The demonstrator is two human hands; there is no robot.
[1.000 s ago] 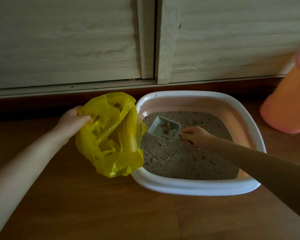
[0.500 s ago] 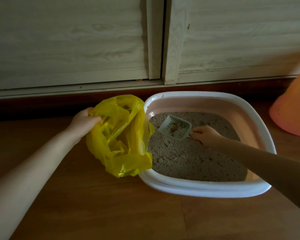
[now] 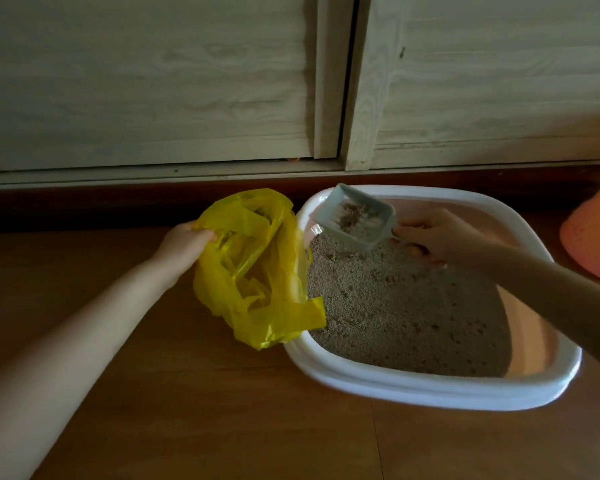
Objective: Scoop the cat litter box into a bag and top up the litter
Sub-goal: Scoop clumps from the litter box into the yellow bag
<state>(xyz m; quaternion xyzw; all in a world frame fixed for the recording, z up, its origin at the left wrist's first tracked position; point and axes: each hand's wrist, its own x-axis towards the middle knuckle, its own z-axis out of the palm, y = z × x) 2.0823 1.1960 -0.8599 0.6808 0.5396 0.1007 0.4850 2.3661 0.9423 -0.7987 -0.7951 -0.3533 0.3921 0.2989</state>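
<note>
Head view showed the left hand (image 3: 184,245) pinching the rim of a crinkled yellow plastic bag (image 3: 253,268) beside the litter box (image 3: 430,386), a rounded white-rimmed tray on the wooden floor (image 3: 187,410). Grainy grey litter (image 3: 395,306) filled it. Right hand (image 3: 440,235) gripped a pale scoop (image 3: 355,218) holding clumps above the tray's far left corner.

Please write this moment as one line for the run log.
left hand: holds thin yellow plastic bag | right hand: holds pale green plastic scoop, loaded, above white-rimmed pink litter box | dump: pending
</note>
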